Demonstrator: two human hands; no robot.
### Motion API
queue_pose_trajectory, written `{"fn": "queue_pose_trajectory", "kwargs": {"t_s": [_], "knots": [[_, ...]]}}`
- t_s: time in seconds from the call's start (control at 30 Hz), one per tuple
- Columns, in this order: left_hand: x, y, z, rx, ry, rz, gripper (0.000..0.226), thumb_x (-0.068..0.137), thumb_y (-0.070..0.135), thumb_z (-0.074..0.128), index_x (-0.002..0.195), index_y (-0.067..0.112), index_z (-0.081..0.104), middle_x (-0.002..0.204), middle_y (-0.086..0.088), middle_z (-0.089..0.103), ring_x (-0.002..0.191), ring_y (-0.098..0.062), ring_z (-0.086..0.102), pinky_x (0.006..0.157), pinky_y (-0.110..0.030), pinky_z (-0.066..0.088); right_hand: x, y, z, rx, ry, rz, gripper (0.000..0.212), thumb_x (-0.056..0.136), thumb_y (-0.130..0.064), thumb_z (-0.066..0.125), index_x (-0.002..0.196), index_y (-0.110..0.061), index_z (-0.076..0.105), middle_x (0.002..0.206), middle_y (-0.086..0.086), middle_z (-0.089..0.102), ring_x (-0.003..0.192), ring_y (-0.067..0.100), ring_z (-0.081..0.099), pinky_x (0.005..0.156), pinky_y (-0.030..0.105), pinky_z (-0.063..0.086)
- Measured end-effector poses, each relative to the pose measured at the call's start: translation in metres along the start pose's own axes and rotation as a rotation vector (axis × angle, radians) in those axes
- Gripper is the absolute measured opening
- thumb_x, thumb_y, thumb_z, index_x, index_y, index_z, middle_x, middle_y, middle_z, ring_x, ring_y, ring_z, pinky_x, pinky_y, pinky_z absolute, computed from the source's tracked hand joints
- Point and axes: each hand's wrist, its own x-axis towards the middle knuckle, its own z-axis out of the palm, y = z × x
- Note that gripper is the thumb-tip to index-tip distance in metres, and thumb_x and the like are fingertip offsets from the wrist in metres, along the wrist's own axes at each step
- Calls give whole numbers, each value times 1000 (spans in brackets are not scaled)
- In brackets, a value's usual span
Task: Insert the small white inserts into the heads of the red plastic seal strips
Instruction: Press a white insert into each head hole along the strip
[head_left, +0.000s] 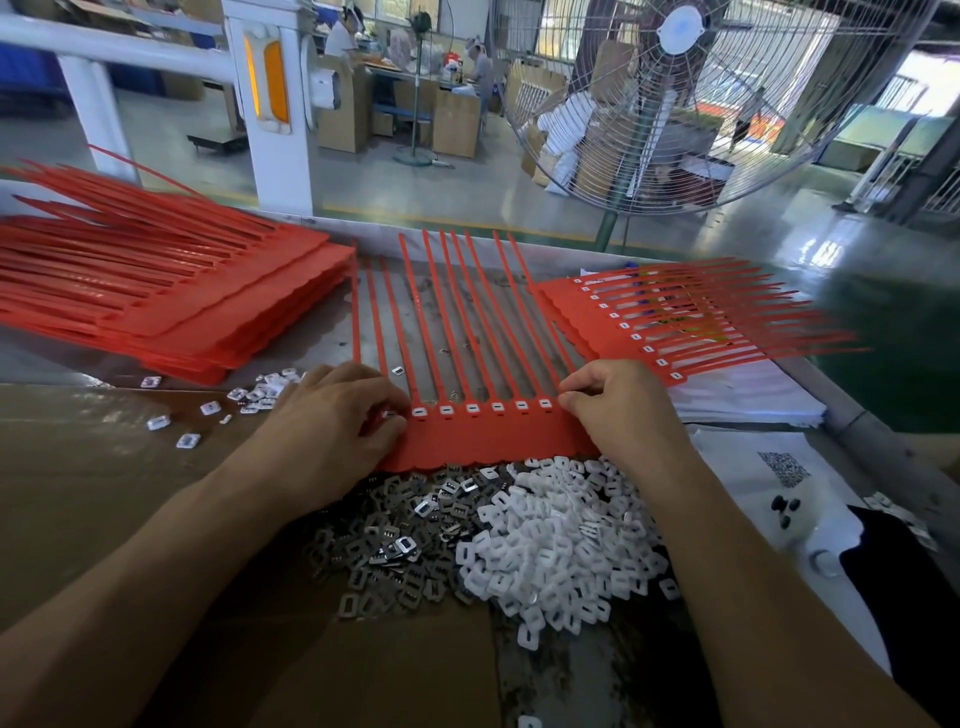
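Pressing down at both ends of the red seal sheet, the two hands hold it flat near the front edge of the tabletop. Left hand has its fingers curled on the sheet's left end, maybe pinching an insert, but I can't tell for sure. Right hand is curled too, fingertips nipped together at the last head on the right.

Six white inserts sit in the heads btwn the hands. The loose white pile lies just in front, w/ the metal clips beside it on the left.

What could go wrong:
- An insert could go in crooked if pushed off-centre.
- The sheet could slide and knock the piles.
- Grabbing a metal clip by mistake, since the piles touch.
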Motion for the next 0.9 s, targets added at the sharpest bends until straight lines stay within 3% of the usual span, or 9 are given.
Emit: {"fn": "queue_pose_trajectory", "kwargs": {"t_s": [0.67, 0.9], "knots": [[1, 2, -2, 0, -12, -9, 29, 97, 45, 54, 124, 40, 63, 131, 15, 52, 126, -13, 42, 112, -43, 34, 0, 1, 0, -10, 12, 6, 15, 95, -16, 70, 105, -22, 79, 105, -6, 74, 93, 8, 66, 69, 11, 43], [0, 1, -1, -2, -7, -7, 29, 97, 44, 54, 124, 40, 63, 131, 16, 52, 126, -13, 42, 112, -42, 33, -2, 0, -1, -20, 35, 22, 13, 95, -18, 72, 104, -20, 79, 106, -3, 75, 95, 12, 67, 81, 27, 50]]}}
